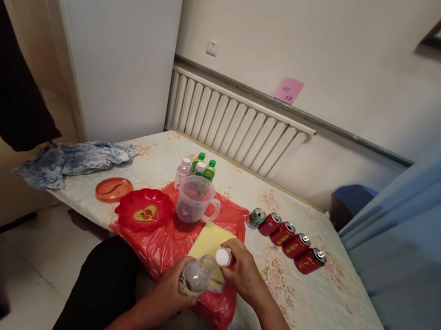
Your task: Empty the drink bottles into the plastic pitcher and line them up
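Here, left hand [169, 294] fingers clamp a clear plastic bottle [196, 275] (uncapped); right hand [245, 272] fingers pinch its white cap [223, 257] beside the mouth.

pink note [289, 90] with illegible handwriting, nothing else readable

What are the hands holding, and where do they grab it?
The left hand holds a small clear bottle around its body. The right hand pinches its white cap by the rim, beside the bottle's mouth.
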`<action>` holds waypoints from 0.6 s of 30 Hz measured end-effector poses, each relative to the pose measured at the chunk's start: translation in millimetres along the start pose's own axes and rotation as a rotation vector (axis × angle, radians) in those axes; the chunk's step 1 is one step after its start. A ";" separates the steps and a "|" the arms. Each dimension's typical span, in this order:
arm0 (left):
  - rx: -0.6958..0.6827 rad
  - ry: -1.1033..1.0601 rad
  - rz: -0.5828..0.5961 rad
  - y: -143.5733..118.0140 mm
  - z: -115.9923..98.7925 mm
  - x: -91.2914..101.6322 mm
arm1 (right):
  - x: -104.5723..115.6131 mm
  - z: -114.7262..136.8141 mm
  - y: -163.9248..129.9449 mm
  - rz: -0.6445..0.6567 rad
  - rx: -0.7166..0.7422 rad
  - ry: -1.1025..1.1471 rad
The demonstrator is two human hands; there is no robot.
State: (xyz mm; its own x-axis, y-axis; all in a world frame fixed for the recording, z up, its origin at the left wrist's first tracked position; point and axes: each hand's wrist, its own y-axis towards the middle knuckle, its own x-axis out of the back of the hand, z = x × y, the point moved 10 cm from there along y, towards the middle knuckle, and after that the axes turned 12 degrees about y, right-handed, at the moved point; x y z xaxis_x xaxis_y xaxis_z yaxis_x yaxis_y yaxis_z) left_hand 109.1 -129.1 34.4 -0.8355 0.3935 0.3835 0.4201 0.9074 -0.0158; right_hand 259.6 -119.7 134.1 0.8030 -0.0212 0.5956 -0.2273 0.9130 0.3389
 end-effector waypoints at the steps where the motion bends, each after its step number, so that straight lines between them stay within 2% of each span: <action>1: -0.013 -0.005 0.006 0.4 -1.7 -2.2 | 1.0 11.5 -3.1 0.025 0.008 0.007; 3: -0.026 0.001 0.020 0.8 -3.2 -6.1 | 2.0 28.0 -7.5 0.065 0.011 0.015; 6: -0.040 0.027 0.024 0.0 -4.6 -8.3 | 2.7 38.8 -10.3 0.099 0.009 0.037; 13: -0.073 0.082 0.035 -3.5 -14.4 -9.9 | 3.7 26.2 -15.8 0.138 -0.128 0.062; 18: -0.071 0.086 0.046 -2.9 -15.7 -14.1 | 2.8 37.2 -17.9 0.195 -0.057 0.080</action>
State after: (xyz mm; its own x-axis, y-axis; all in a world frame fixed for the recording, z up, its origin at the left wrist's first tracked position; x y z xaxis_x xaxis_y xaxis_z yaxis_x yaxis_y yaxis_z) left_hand 125.2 -139.6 43.5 -0.7826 0.4172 0.4620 0.4838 0.8747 0.0296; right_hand 245.5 -151.2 156.8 0.7887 0.1884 0.5853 -0.3527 0.9183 0.1798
